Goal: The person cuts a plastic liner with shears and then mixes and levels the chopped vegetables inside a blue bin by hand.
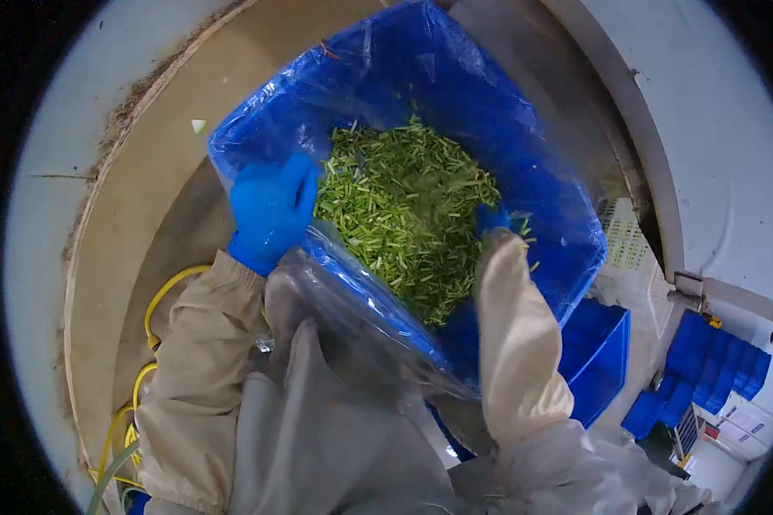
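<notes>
Even, pale light is falling here, while white glare is streaking the plastic bag [378,299]. Around the right hand [492,219], the chopped greens [386,215] are blurring slightly; outer edges are bowing, corners sinking into black.

Chopped green stems [395,219] are partly hiding the right hand [493,220]; print on the white papers [745,418] is proving too small to read.

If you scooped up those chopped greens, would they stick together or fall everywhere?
The chopped greens would probably tumble apart, because they are short, loose pieces. A handful is likely light, since each bit looks thin. Pushed sideways, the heap might slump and slide, as nothing visible ties the pieces together inside the blue bin.
</notes>
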{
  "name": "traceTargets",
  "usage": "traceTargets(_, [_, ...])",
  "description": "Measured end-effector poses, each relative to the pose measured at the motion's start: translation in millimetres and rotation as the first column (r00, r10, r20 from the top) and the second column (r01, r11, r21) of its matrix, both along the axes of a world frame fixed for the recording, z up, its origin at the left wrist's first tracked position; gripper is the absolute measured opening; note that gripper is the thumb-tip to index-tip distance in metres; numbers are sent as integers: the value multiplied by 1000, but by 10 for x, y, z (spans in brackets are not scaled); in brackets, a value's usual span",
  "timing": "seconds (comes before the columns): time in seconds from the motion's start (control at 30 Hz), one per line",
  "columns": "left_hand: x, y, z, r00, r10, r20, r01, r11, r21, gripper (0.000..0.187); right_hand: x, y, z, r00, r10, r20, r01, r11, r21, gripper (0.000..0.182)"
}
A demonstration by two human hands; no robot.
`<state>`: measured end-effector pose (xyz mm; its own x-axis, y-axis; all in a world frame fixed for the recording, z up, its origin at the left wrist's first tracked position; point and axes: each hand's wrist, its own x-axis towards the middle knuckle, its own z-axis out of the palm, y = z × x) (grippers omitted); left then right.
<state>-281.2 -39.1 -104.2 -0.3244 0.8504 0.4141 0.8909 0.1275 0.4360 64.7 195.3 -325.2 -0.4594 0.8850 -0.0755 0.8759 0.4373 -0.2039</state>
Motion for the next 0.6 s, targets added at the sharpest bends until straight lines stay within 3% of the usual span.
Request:
traceTargets(0.03, [6, 11, -3, 1000, 1, -1, -1, 1000, 0, 4, -212, -53, 63, 755, 346, 557, -257, 938, -235, 40])
traceTargets(0.07, [10, 26, -3, 1000, -3, 1, 3, 1000, 14, 4, -855, -307, 518, 807, 428, 407, -290, 888, -358, 46])
traceTargets(0.1, [13, 29, -3, 1000, -7, 1, 7, 1000, 25, 4, -833, -320, -692, 968, -247, 41, 201, 668, -716, 55])
traceTargets(0.13, [14, 29, -1, 1000, -10, -6, 10, 1000, 21, 4, -1464, -958, 661, 990, -29, 137, 101, 824, -557, 59])
traceTargets(0.17, [12, 25, -2, 999, -7, -37, 7, 1000, 15, 4, -1473, -1233, 248, 987, 125, -106, -162, 837, -523, 63])
traceTargets(0.2, [3, 16, -3, 998, -5, -66, 6, 1000, 9, 4, -1647, -1362, 371, 980, 199, 24, -123, 692, -711, 64])
traceTargets(0.23, [-5, 9, -6, 998, -11, -66, 12, 1000, 7, 4, -1680, -1468, 305, 948, 312, 56, -178, 669, -722, 67])
traceTargets(0.27, [-7, 10, -11, 998, -18, -55, 19, 1000, 19, 4, -1572, -1492, 279, 949, 310, 60, -174, 672, -720, 67])
traceTargets(0.33, [2, 0, -15, 999, -19, -35, 20, 999, 33, 5, -1185, -1465, 138, 791, 470, -391, -610, 563, -557, 71])
traceTargets(0.4, [8, -24, 0, 1000, -6, 6, 6, 1000, -26, 5, -1020, -1239, 993, 946, 289, -149, -309, 658, -687, 67])
traceTargets(0.47, [10, -13, -10, 1000, -16, 11, 16, 1000, 4, 6, -462, -901, 624, 970, 18, -242, -184, 707, -683, 57])
traceTargets(0.53, [-12, -23, -11, 1000, -23, 6, 23, 999, 23, 6, -320, -627, 785, 987, -17, 160, 135, 625, -769, 50])
traceTargets(0.57, [-12, -17, -4, 999, -31, -7, 31, 999, 33, 6, -198, -584, 705, 988, -13, 155, 129, 622, -772, 50])
traceTargets(0.6, [-13, -12, -3, 999, -40, -18, 41, 998, 44, 6, -44, -561, 545, 964, -259, 68, 198, 519, -831, 44])
